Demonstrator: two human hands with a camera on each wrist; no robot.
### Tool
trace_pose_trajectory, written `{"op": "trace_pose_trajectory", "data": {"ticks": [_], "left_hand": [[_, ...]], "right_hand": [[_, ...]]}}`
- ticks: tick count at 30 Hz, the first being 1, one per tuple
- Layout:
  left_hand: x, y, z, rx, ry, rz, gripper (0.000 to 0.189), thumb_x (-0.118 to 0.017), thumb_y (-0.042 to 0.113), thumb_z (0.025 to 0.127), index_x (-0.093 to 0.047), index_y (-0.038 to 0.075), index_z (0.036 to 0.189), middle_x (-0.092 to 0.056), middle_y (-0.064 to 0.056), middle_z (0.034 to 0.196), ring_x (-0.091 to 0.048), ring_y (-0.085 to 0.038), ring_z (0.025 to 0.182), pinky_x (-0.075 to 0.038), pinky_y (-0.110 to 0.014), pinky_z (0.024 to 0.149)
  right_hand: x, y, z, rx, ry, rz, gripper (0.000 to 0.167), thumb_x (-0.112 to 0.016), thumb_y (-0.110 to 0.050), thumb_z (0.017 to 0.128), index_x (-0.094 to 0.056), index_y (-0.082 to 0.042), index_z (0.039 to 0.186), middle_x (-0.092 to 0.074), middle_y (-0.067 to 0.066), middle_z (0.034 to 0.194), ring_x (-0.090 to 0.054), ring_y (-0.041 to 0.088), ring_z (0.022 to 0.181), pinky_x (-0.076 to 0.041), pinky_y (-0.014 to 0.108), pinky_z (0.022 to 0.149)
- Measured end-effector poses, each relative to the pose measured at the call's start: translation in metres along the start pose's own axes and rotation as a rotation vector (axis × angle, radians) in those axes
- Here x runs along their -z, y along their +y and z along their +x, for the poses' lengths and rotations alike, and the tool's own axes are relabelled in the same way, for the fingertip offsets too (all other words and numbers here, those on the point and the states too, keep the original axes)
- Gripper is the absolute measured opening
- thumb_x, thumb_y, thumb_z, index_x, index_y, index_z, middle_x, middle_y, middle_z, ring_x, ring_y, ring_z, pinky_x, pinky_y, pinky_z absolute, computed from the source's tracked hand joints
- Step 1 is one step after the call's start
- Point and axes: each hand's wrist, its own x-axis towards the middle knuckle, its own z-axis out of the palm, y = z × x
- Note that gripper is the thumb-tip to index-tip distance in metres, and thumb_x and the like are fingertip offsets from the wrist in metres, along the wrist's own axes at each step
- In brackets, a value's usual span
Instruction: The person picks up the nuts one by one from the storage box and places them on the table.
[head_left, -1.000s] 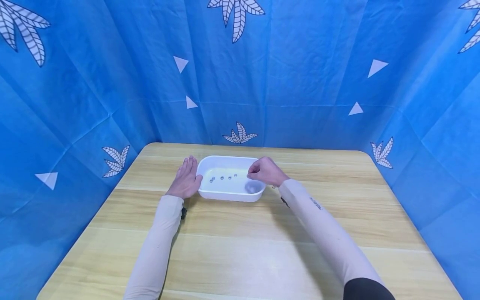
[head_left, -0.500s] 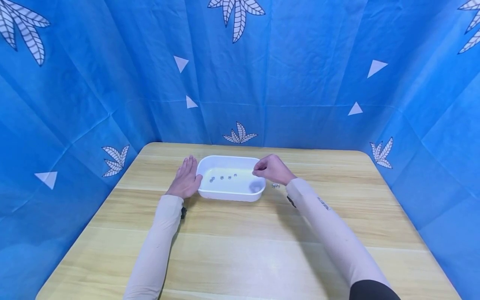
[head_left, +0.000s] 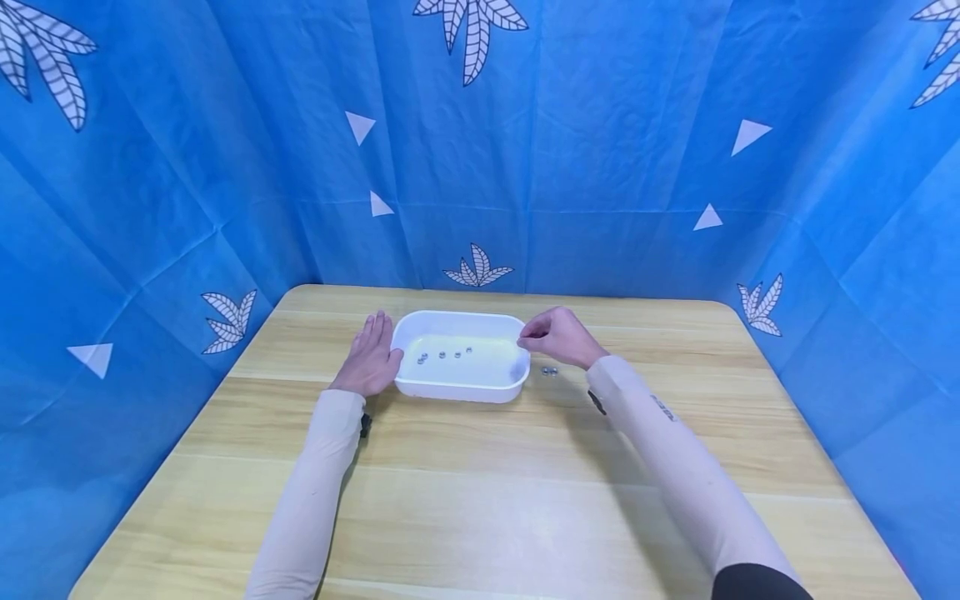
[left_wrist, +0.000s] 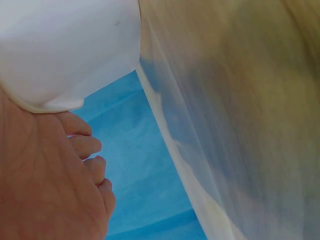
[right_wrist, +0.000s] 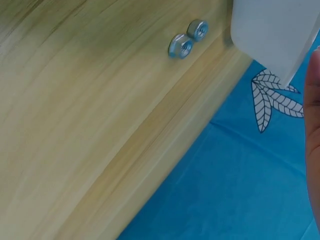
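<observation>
A white plastic tub [head_left: 459, 392] stands on the table, with several small metal nuts [head_left: 442, 355] scattered on its floor. My left hand [head_left: 367, 358] lies with straight fingers against the tub's left end, thumb at the rim; the left wrist view shows its palm [left_wrist: 45, 170] close to the tub wall [left_wrist: 75, 55]. Over the tub's right rim, my right hand [head_left: 558, 336] pinches a nut between thumb and forefinger, mostly hidden by the fingertips. Two flanged nuts [right_wrist: 188, 39] sit side by side on the table, just right of the tub and below that hand.
The light wooden table [head_left: 465, 500] has its far edge a little beyond the tub. Blue cloth [head_left: 600, 167] with leaf and triangle prints hangs at the back and both sides.
My right hand has moved right, from over the tub's inside to its right rim, uncovering the two nuts on the table. The left hand and the tub have stayed in place.
</observation>
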Motion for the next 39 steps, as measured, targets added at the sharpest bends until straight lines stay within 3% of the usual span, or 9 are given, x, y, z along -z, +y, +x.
{"op": "trace_pose_trajectory", "data": {"ticks": [13, 39], "left_hand": [[0.000, 0.001, -0.003, -0.006, 0.005, 0.006, 0.073, -0.021, 0.036, 0.107, 0.002, -0.005, 0.163, 0.009, -0.021, 0.174, 0.008, -0.041, 0.162, -0.001, -0.058, 0.133], [-0.002, -0.001, -0.001, -0.009, 0.006, 0.010, 0.072, -0.022, 0.035, 0.108, 0.002, -0.005, 0.163, 0.009, -0.021, 0.174, 0.009, -0.041, 0.162, 0.000, -0.059, 0.132]], "right_hand": [[0.010, 0.017, -0.011, 0.005, 0.019, 0.013, 0.014, -0.076, -0.015, 0.092, -0.080, -0.005, 0.100, -0.081, 0.011, 0.098, -0.072, 0.016, 0.087, -0.058, 0.025, 0.079], [0.016, 0.054, -0.032, -0.027, -0.005, -0.001, 0.015, -0.076, -0.012, 0.090, -0.079, -0.001, 0.099, -0.080, 0.015, 0.096, -0.072, 0.017, 0.086, -0.057, 0.027, 0.082]]}}
